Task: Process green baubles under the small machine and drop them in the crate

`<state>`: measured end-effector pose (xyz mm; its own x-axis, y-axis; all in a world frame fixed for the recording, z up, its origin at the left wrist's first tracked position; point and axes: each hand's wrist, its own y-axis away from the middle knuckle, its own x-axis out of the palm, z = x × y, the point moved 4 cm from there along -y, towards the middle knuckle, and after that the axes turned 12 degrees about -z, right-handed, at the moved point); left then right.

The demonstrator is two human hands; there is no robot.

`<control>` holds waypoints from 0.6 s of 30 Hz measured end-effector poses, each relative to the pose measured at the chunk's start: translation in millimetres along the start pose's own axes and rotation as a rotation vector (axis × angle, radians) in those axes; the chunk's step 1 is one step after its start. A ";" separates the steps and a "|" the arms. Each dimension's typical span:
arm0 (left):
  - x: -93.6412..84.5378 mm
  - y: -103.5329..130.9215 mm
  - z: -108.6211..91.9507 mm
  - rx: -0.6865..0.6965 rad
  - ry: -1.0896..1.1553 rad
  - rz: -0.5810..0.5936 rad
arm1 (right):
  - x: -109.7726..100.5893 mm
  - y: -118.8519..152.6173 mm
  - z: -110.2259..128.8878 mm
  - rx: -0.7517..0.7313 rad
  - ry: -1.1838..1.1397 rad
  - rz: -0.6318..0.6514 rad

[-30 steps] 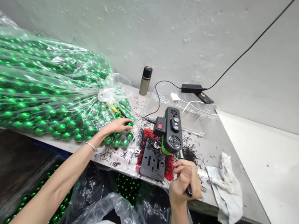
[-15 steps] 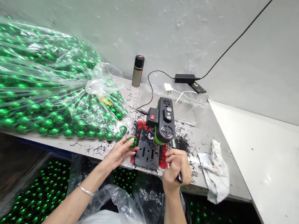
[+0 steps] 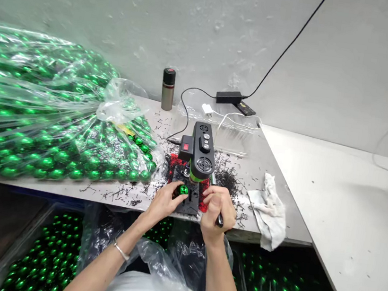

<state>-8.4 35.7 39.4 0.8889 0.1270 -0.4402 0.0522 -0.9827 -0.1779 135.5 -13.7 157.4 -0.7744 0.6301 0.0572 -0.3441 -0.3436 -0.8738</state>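
Observation:
A small black press-like machine with a red switch stands on the table over a slotted black base plate. My left hand holds a shiny green ball between thumb and fingers, over the plate and in front of the machine's head. My right hand is wrapped round the black-ended lever at the machine's right side. Red material shows beside the plate, and many small black bits lie around it.
A big clear bag of green balls covers the table's left. Behind stand a bottle and a black power adapter with cables. A white cloth hangs over the front edge at right. More green balls lie below the table.
My left hand has moved right with the green ball, from beside the base plate to over it. My right hand stays on the lever. The view has shifted slightly.

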 end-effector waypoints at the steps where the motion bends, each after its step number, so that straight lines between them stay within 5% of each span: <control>1: 1.1 -0.5 -2.5 0.067 -0.048 -0.005 | 0.1 0.0 0.1 0.000 -0.004 0.000; 9: 12.4 3.0 -4.8 0.367 -0.270 -0.168 | -0.4 0.6 1.3 -0.012 0.007 0.001; 18: 17.3 7.1 0.0 0.379 -0.260 -0.227 | -4.2 42.5 -25.8 -0.075 0.005 -0.001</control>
<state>7.4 30.9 30.6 0.7290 0.4083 -0.5494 0.0189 -0.8143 -0.5801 137.9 -12.9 107.6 -0.7712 0.6342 0.0553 -0.3037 -0.2901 -0.9075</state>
